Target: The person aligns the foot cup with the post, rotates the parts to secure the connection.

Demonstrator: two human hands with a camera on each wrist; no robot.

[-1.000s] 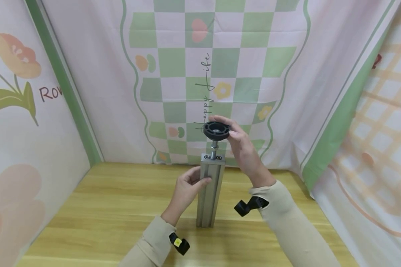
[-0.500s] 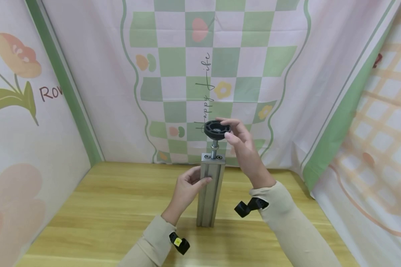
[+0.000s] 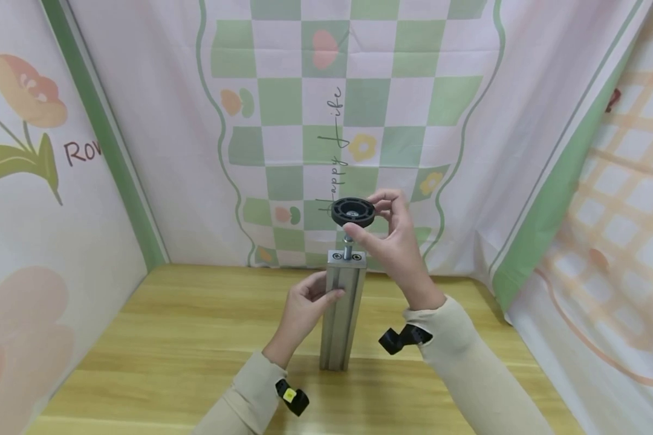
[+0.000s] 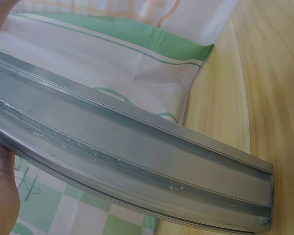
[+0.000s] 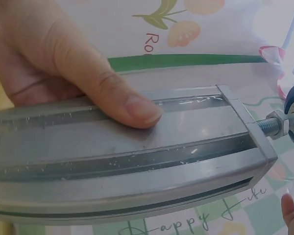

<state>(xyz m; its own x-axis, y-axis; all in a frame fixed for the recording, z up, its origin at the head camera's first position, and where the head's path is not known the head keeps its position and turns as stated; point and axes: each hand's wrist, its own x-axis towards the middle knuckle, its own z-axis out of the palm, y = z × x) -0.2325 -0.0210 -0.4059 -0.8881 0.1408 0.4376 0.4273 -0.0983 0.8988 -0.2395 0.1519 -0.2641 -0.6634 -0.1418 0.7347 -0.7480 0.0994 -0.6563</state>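
An aluminium profile [image 3: 338,326] stands upright on the wooden table [image 3: 196,338], with slots along its sides and an end plate on top. A threaded stud [image 3: 347,249] rises from that plate and carries a round black levelling foot [image 3: 338,212]. My left hand [image 3: 305,305] grips the profile at its upper left, thumb across the near face. At the foot, my right hand [image 3: 399,248] has its thumb against the near rim and curled fingers at the right side. In the right wrist view, a nut [image 5: 282,123] shows on the stud; the foot is cut off by the edge.
Behind the table hangs a printed cloth [image 3: 283,103] with green and white checks. More printed cloth closes off the left [image 3: 27,229] and right [image 3: 620,241] sides. A black camera mount sits at each wrist, the left one [image 3: 292,396] bearing a yellow patch.
My right thumb has swept left round to the foot's near rim, while the fingers have drawn back from its far side to the right. The left hand and profile have stayed put.
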